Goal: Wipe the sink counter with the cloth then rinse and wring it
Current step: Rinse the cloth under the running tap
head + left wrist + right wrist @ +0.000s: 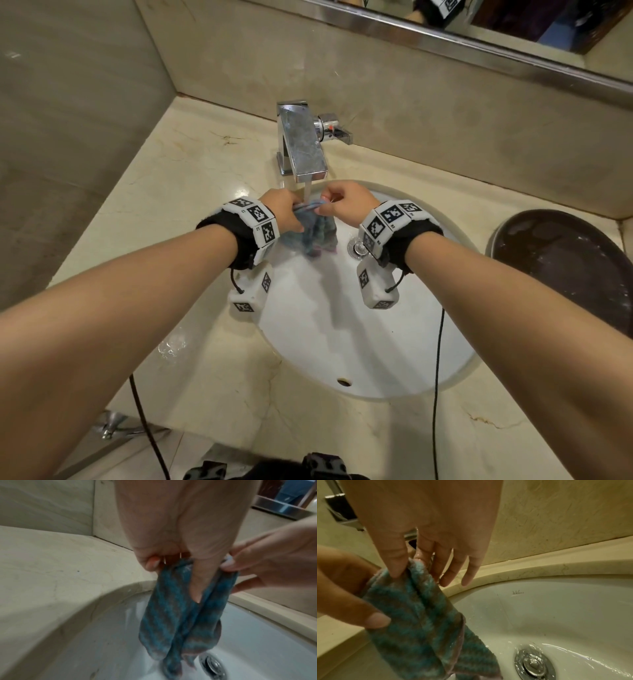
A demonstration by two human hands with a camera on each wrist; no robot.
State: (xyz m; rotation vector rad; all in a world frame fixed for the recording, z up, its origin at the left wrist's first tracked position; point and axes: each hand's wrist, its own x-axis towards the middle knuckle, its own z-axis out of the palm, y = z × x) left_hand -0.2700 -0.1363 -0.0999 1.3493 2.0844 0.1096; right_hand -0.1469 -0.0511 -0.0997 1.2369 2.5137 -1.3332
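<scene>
A blue-and-grey striped cloth [317, 233] hangs wet and bunched over the white sink basin [394, 342], under a thin stream running from the chrome faucet [303, 144]. My left hand [286, 212] grips the cloth's upper left edge, the thumb lying down its front [197, 582]. My right hand [346, 204] pinches the upper right edge between thumb and forefinger [395, 566], the other fingers straight. The cloth [180, 615] droops toward the drain [212, 665]. In the right wrist view the cloth [423, 622] fills the lower left, and water runs past the drain [534, 665].
The beige marble counter [191, 164] surrounds the basin, with a small puddle [171, 346] at its front left. A dark round tray [575, 267] lies on the right. The faucet lever [337, 132] sticks out to the right. A mirror edge [445, 37] runs above the backsplash.
</scene>
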